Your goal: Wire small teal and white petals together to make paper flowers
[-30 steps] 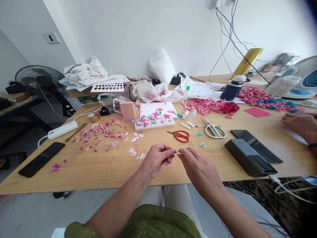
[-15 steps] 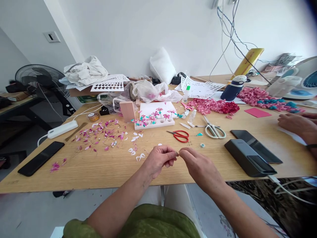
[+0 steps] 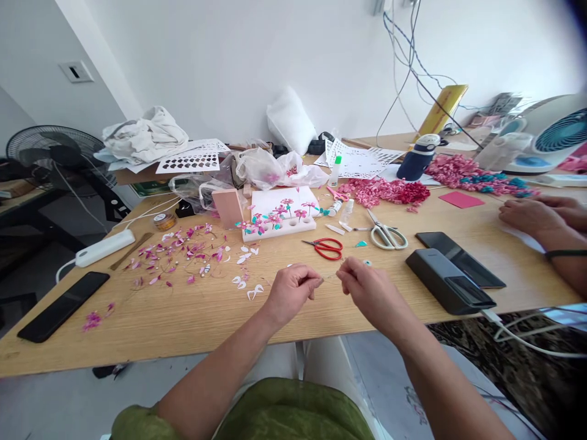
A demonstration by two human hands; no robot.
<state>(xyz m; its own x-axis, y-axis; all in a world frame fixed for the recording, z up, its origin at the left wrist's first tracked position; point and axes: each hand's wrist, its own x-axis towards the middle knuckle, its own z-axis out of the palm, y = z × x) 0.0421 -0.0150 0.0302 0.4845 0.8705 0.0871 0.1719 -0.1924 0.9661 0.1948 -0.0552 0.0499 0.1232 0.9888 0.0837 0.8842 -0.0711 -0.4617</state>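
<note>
Both of my hands are held low over the near edge of the table, fingers pinched. A thin wire-like strand (image 3: 330,277) spans the small gap between them; its exact kind is too fine to make out. My left hand (image 3: 291,292) grips one end and my right hand (image 3: 369,292) the other. Just beyond them lie red-handled snips (image 3: 328,248) and white-handled scissors (image 3: 387,236). White petal-shaped cutouts (image 3: 255,292) rest left of my left hand. Farther back, pink and teal flowers (image 3: 275,219) stand in a white holder (image 3: 293,230).
Loose pink petals and stems (image 3: 183,250) spread across the left, near a black phone (image 3: 64,307). A dark grey device (image 3: 447,282) and a black tablet-like slab (image 3: 463,260) lie at right. Another person's hands (image 3: 534,217) are at the far right, by pink flower bunches (image 3: 385,192).
My hands have drawn apart from nearly touching, so the thin strand now shows between them. The view has shifted slightly to the right.
</note>
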